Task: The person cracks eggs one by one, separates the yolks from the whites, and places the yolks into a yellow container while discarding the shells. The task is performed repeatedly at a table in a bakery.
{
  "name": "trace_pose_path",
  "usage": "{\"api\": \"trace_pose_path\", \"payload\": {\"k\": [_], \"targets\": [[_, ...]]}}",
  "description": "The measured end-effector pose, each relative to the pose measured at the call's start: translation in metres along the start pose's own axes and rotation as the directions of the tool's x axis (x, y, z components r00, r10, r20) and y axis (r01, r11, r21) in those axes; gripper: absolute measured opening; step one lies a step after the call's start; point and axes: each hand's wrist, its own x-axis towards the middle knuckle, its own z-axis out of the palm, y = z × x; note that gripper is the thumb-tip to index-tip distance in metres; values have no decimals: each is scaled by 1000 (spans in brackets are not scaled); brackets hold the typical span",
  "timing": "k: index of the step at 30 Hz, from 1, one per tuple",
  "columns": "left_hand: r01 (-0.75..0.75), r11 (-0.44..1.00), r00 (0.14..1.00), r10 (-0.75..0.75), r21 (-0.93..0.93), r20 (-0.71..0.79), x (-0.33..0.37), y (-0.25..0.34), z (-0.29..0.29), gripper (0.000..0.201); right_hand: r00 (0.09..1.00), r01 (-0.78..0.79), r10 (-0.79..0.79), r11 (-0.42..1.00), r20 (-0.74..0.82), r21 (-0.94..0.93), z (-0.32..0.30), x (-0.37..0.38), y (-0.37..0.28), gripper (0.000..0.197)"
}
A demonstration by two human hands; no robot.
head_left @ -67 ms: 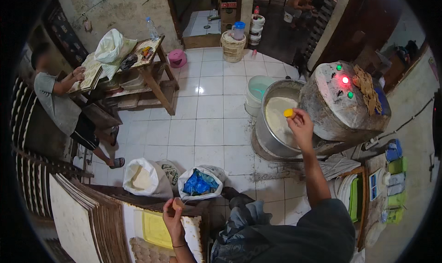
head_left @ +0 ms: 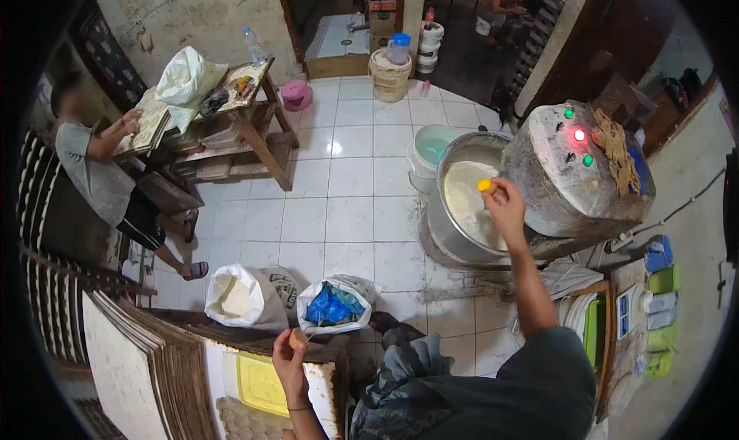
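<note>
Nothing much has shifted since the earlier frame — both hands sit where they were, and the person at the wooden table is in the same place.

At the right, the right hand [head_left: 504, 204] is stretched out over a big metal pot [head_left: 443, 209], fingers pinched on a small yellow piece [head_left: 483, 184] held above the pale, creamy mass that fills the pot. Just beside the pot stands a grey machine [head_left: 573, 174] with a red light and green lights on its top and a heap of brown crackers along its far edge. Behind the pot is a pale bucket [head_left: 425, 149]; what it holds I cannot tell.

Lower down, the left hand [head_left: 289, 355] is raised with its fingertips pinched on a small tan lump [head_left: 298, 338]. Under it lies a yellow tray [head_left: 260, 382] on a white slab. On the tiled floor just beyond are two open sacks — a white sack [head_left: 239, 295] with pale powder inside and another sack [head_left: 337, 301] holding a blue plastic bag.

Across the room, another person [head_left: 96, 170] bends over a flat board at a wooden table [head_left: 246, 101], which carries a white bag. Near the doorway a woven basket [head_left: 389, 74] holds a jug with a blue lid, and a pink pot [head_left: 296, 95] sits on the floor.
</note>
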Motion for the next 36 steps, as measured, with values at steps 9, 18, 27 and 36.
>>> {"api": "trace_pose_path", "payload": {"k": [9, 18, 27, 36], "targets": [[-194, 660, 965, -4, 726, 262, 100, -89, 13, 38, 898, 373, 57, 431, 437, -822, -26, 151, 136, 17], [-139, 139, 990, 24, 980, 137, 112, -137, -10, 51, 927, 25, 230, 748, 296, -663, -26, 114, 116, 25], [-39, 501, 976, 206, 865, -74, 62, -52, -29, 47, 290, -643, 501, 733, 816, -222, 133, -104, 128, 38], [126, 570, 890, 297, 812, -346, -31, 11, -75, 45, 229, -583, 572, 728, 787, -360, 297, -194, 96, 56]]}}
